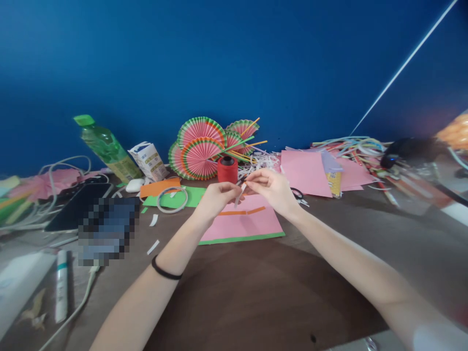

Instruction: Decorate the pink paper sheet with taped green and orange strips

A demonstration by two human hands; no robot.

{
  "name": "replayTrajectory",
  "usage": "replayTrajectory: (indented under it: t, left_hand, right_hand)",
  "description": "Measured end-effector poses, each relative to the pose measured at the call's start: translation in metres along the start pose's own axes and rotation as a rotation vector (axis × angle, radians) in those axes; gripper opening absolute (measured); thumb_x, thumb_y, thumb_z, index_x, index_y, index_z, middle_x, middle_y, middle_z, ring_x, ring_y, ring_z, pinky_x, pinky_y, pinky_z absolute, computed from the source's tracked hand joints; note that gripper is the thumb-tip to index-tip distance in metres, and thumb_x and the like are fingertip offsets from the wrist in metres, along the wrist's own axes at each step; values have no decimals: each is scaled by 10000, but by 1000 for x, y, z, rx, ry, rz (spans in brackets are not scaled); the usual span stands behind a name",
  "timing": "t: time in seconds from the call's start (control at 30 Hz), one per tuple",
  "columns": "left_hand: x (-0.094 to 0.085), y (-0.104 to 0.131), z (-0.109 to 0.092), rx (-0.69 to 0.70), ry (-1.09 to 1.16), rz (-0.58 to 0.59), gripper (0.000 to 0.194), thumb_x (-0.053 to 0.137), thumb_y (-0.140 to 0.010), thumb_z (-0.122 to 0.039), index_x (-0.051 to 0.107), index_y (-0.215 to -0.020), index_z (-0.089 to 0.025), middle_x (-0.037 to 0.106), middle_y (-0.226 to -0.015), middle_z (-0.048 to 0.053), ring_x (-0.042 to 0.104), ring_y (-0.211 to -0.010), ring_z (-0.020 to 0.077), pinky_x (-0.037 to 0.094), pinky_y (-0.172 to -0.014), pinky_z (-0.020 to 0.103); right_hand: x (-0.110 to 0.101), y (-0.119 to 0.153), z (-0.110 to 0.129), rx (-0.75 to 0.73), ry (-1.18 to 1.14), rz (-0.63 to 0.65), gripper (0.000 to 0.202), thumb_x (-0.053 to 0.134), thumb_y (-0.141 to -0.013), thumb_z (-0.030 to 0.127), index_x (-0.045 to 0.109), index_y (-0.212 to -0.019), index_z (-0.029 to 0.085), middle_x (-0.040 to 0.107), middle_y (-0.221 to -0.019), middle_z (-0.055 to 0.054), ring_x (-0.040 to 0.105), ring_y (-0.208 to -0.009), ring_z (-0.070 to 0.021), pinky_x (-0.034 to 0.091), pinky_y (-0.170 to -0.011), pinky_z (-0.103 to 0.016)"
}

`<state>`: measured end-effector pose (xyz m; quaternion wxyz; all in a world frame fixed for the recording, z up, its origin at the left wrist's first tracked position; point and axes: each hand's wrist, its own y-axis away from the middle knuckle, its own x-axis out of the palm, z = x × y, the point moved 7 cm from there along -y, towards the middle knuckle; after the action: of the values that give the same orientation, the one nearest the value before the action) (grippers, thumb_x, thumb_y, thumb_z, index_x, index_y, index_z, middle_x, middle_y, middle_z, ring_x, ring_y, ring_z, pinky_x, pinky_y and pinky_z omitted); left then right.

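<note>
My left hand (pixel 219 199) and my right hand (pixel 271 189) meet above a sheet of pink paper (pixel 252 226). Between their fingertips is a small, narrow white strip (pixel 239 196), tilted, with both hands pinched closed on it. Whether it is paper or tape I cannot tell. The pink sheet lies flat with a green band along its near edge. Across it run two orange strips (pixel 256 210), end to end with a slight bend between them. Just behind my fingers stands a red spool of thread (pixel 227 170).
Pleated paper fans (pixel 203 158) lean on the blue wall. Leftward are a green bottle (pixel 109 148), a carton (pixel 149 161), a tape roll (pixel 172 200), a phone (pixel 109 229), a marker (pixel 62 287) and white scraps (pixel 153 247). Pink sheets (pixel 305 173) and paper strips lie at right.
</note>
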<state>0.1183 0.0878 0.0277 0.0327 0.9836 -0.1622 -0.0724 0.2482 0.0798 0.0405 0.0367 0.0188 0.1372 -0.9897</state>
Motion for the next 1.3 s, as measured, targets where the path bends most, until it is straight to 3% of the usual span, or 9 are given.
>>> replayTrajectory:
  t: [0.93, 1.3]
  left_hand:
    - [1, 2, -1, -22, 22, -1, 134, 578, -699, -209, 646, -622, -123, 627, -574, 17, 564, -577, 100, 465, -660, 243]
    - [5, 2, 2, -25, 38, -5, 148, 601, -690, -241, 636, -617, -117, 632, -585, 18, 562, -580, 104, 454, -643, 243]
  right_hand:
    - [1, 1, 4, -18, 16, 13, 114, 620, -703, 241, 573, -770, 161, 647, -733, -19, 650, -647, -145, 558, -664, -318]
    - [-1, 1, 0, -43, 85, -61, 128, 637, -677, 231, 557, -754, 167, 627, -713, -8, 627, -680, -139, 539, -645, -283]
